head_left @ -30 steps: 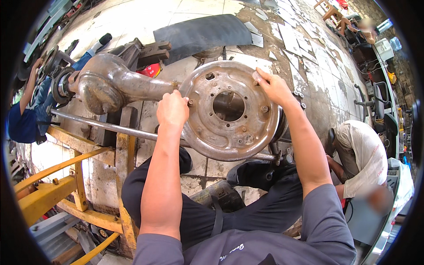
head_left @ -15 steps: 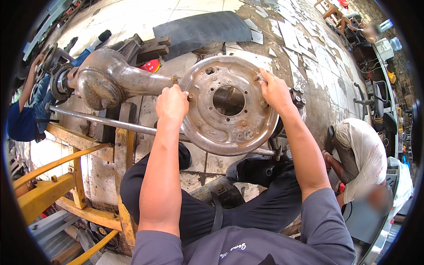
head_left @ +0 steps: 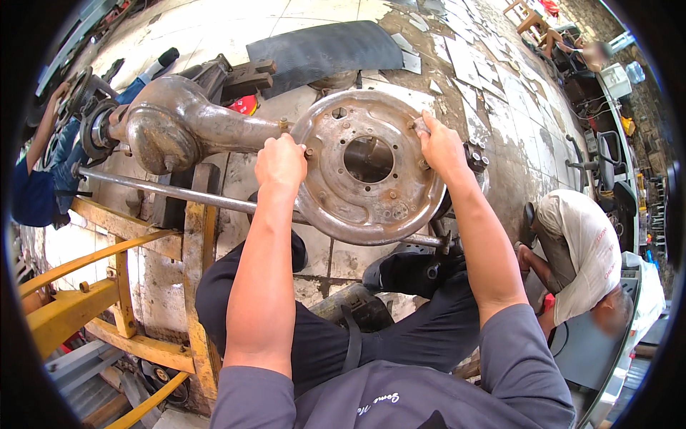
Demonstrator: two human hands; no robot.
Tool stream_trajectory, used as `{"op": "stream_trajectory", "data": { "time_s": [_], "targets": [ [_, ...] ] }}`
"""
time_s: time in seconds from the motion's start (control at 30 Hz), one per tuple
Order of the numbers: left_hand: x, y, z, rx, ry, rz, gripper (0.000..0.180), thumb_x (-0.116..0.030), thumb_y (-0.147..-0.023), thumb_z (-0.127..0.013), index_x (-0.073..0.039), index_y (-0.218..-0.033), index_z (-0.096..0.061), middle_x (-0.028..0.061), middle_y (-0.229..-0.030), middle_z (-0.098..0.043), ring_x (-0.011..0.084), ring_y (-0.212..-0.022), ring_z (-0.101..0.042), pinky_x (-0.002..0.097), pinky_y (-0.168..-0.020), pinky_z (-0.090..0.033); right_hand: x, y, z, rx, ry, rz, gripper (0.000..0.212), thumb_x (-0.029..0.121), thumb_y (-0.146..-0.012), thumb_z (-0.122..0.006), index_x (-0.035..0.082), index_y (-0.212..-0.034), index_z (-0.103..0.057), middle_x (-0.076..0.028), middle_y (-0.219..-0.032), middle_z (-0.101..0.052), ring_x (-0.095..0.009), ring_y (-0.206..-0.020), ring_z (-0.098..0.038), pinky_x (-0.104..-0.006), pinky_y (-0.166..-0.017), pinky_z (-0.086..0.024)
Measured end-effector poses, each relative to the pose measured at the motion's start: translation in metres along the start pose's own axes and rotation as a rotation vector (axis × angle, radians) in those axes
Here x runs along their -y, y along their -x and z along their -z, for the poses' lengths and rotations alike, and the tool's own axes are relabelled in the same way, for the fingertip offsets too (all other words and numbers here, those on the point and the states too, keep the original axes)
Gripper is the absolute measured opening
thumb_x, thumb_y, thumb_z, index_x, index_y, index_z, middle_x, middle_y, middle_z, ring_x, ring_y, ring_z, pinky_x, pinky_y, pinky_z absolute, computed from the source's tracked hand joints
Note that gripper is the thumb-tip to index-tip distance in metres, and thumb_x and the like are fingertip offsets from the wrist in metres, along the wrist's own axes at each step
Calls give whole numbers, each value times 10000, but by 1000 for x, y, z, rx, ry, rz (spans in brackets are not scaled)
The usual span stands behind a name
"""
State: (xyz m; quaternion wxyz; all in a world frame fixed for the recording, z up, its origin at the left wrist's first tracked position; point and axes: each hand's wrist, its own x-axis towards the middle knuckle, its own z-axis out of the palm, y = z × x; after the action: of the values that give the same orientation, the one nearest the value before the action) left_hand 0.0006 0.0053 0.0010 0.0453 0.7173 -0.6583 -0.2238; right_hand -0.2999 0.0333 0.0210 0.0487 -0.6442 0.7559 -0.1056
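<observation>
A round, rusty steel brake backing plate [head_left: 329, 207] faces up in front of me, with a large central hole and several small bolt holes and studs. My left hand [head_left: 281, 161] is closed at its left rim. At the upper right rim my right hand [head_left: 441, 149] grips its edge beside a short stud, thumb and fingers bent; part of that grip is hidden. To the left stretches a heavy axle housing [head_left: 164, 118] with a bulging middle, its tube running up to the plate. Below it a long metal rod [head_left: 157, 189] passes under my left forearm and the plate.
A yellow metal frame [head_left: 143, 347] stands at lower left. Beyond the axle lie a black rubber sheet [head_left: 329, 53] and a red object [head_left: 245, 105]. A person in a pale shirt [head_left: 579, 243] crouches at right; another's blue sleeve [head_left: 32, 196] shows at far left.
Both hands keep their hold on the backing plate, which sits only slightly higher in the picture. The whole view has shifted a little.
</observation>
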Motion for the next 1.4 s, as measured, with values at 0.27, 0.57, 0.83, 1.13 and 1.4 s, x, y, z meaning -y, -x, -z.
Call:
{"op": "stream_trajectory", "data": {
  "time_s": [0.27, 0.57, 0.83, 1.13, 1.4],
  "targets": [
    [-2, 1, -2, -31, 30, 6, 337, -335, -975, -653, -41, -1136, -694, 192, -1166, -669, 381, -1103, -669, 472, -918, -555, 8, 5, 6, 13, 17, -92, 466, 144, -929, -632, 50, -1378, -549, -226, -1211, -672, -443, -1042, -663, -511, -909, -522],
    [-2, 4, 0, -19, 14, 7, 341, -336, -973, -653, -39, -1135, -693, 191, -1168, -668, 384, -1103, -668, 475, -922, -553, -5, 18, 2, -35, -8, -40, 532, 166, -928, -636, 39, -1426, -500, -269, -1045, -706, -451, -1014, -669, -518, -901, -517],
    [3, 0, -5, -53, -10, -23, 346, -326, -985, -620, -19, -1134, -676, 215, -1128, -688, 399, -1088, -663, 486, -922, -544, -14, 26, 2, -13, -7, 11, 493, 191, -934, -627, 7, -1384, -547, -282, -1076, -696, -452, -1022, -666, -515, -920, -507],
    [5, -5, -8, -29, -7, -19, 353, -348, -970, -648, -40, -1139, -685, 204, -1160, -667, 392, -1090, -670, 483, -918, -550, -13, 9, -9, -76, -53, 76, 459, 163, -936, -613, 10, -1367, -576, -246, -1288, -632, -436, -1071, -654, -486, -952, -513],
    [9, -3, -7, -27, -4, -34, 334, -325, -966, -658, -26, -1111, -686, 213, -1148, -672, 398, -1080, -673, 488, -904, -553, -2, -14, -4, -21, -100, 163, 430, 166, -954, -582, 5, -1353, -583, -215, -1332, -619, -426, -1112, -638, -482, -980, -497]
  ]
}}
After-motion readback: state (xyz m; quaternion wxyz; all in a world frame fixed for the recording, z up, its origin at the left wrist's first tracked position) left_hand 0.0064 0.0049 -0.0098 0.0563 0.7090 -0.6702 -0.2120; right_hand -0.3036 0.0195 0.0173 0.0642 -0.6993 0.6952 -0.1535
